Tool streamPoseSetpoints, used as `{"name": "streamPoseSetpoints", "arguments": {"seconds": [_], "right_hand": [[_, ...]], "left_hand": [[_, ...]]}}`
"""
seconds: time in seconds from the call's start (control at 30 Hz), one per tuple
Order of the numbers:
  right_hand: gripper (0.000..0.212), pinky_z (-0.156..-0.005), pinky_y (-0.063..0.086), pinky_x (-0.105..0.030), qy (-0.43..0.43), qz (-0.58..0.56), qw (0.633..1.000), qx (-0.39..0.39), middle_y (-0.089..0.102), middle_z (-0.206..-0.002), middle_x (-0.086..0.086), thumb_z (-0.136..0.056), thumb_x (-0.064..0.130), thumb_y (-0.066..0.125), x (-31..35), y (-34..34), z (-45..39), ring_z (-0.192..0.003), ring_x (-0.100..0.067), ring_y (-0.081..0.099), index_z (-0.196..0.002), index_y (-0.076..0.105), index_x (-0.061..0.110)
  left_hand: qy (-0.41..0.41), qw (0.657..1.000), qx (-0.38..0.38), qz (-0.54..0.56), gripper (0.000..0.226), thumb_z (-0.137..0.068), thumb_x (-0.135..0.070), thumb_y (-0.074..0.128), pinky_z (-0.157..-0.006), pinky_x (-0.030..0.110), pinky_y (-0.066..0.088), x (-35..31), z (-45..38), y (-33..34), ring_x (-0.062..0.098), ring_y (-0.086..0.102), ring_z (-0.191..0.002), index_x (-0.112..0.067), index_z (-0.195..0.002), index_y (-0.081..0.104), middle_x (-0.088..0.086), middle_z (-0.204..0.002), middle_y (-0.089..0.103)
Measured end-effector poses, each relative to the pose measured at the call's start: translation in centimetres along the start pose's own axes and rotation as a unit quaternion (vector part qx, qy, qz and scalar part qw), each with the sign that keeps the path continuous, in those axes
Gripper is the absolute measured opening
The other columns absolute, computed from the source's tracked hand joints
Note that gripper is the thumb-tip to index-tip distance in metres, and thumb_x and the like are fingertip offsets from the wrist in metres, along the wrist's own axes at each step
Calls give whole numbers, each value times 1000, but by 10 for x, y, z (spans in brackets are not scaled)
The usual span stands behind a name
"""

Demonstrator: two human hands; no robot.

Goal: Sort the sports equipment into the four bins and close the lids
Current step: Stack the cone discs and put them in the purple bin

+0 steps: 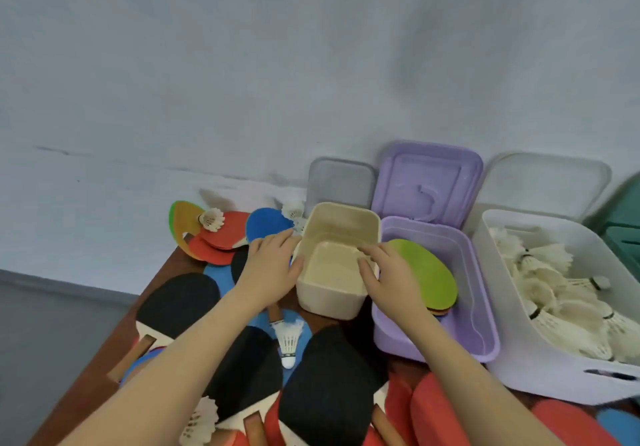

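A beige bin stands empty among the paddles, its grey lid up behind it. My left hand presses its left wall and my right hand grips its right rim. To the right, the purple bin holds a green paddle on others, lid open. The white bin is full of shuttlecocks. A green bin shows at the right edge. Black paddles, red paddles and blue paddles cover the table.
Loose shuttlecocks lie on the paddles: a first shuttlecock in front of the beige bin, a second shuttlecock at the far left, a third shuttlecock near my left forearm. The brown table edge runs along the left, the wall behind.
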State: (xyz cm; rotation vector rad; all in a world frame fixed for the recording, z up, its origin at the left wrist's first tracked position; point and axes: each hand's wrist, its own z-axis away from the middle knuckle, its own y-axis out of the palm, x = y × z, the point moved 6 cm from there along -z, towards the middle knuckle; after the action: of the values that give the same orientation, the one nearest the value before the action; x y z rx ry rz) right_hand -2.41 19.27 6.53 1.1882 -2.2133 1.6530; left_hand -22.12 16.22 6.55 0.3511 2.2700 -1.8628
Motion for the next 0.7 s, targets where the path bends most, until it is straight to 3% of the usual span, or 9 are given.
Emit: {"name": "streamPoseSetpoints", "arguments": {"seconds": [0.23, 0.3, 0.4, 0.5, 0.6, 0.7], "right_hand": [[27, -76, 45, -24, 31, -43, 999, 9, 61, -99, 4, -91, 30, 51, 59, 82, 27, -90, -10, 57, -107, 66, 15], [25, -78, 44, -23, 63, -15, 996, 63, 59, -104, 4, -91, 27, 55, 60, 110, 39, -96, -11, 57, -113, 64, 18], [44, -94, 42, -31, 134, 56, 972, 185, 48, -130, -1, -91, 34, 55, 47, 152, 57, -115, -19, 50, -133, 49, 23], [53, -102, 35, -41, 203, 84, 935, 278, 33, -143, -4, -92, 39, 52, 39, 180, 75, -126, -26, 40, -141, 36, 28], [32, -97, 41, -39, 198, 51, 947, 249, 40, -136, -1, -91, 31, 55, 41, 189, 82, -116, -20, 49, -122, 53, 22], [6, -88, 47, -39, 171, 29, 966, 190, 48, -120, 3, -90, 23, 58, 50, 187, 82, -98, -14, 55, -95, 58, 20]], "left_hand": [[-7, 997, 76, 18, 44, -97, -34, 41, -109, 36, 12, 104, 44, 10, 16, 25, -137, -22, -139, 40, -2, -149, 31], [-15, 995, 93, 29, 43, -97, -35, 40, -109, 36, 12, 125, 60, 16, 16, 25, -137, -23, -138, 41, -1, -148, 32], [-24, 991, 123, 36, 41, -97, -37, 40, -108, 36, 14, 151, 85, 29, 16, 29, -134, -25, -136, 45, -3, -145, 36], [-28, 986, 159, 43, 51, -91, -55, 32, -104, 34, 17, 170, 110, 39, 13, 35, -129, -28, -131, 50, -9, -138, 44], [-34, 984, 161, 63, 78, -73, -72, 14, -102, 32, 21, 180, 131, 37, 9, 40, -123, -31, -128, 51, -14, -132, 47], [-29, 982, 184, 42, 86, -67, -83, 22, -104, 33, 24, 187, 150, 35, 9, 38, -126, -33, -134, 43, -15, -138, 41]]}}
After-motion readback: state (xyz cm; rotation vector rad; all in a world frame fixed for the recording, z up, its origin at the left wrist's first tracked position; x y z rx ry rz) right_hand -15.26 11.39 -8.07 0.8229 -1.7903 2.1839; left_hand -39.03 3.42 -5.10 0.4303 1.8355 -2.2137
